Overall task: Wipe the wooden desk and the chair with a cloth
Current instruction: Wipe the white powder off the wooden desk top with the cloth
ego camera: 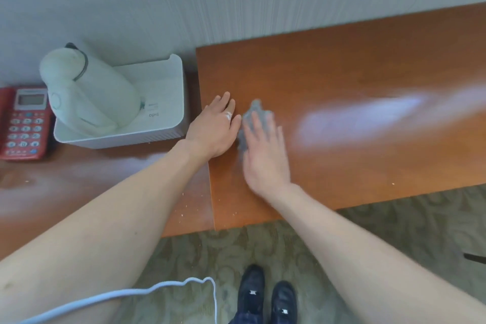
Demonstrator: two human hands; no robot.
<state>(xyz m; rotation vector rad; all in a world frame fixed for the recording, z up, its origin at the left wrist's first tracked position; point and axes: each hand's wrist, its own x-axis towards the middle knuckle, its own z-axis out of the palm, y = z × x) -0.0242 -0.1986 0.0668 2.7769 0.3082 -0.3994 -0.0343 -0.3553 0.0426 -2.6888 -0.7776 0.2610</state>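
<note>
Here, a small grey cloth [249,119] lies bunched on the wooden desk [355,81], near its left end, pinned beneath the fingers of the right hand [265,155], which lies flat and spread on top of it. The cloth looks soft, light and limp, likely to crumple or slide out from under a loose touch, so a broad, flat press through the palm seems the sound way to drive it; motion blur over the hand makes it hard to tell whether any fingertip also hooks its edge. The left hand [214,130], wearing a ring, rests palm down with straight fingers just beside the cloth, at the desk's left edge, holding nothing. The polished top shows a pale glare to the right and scattered crumbs toward the near edge. On the lower surface to the left stand a white tray [157,102] holding a white kettle [89,92] and, further left, a red telephone [25,123]. Patterned carpet [394,231] and dark shoes [268,297] show below.
</note>
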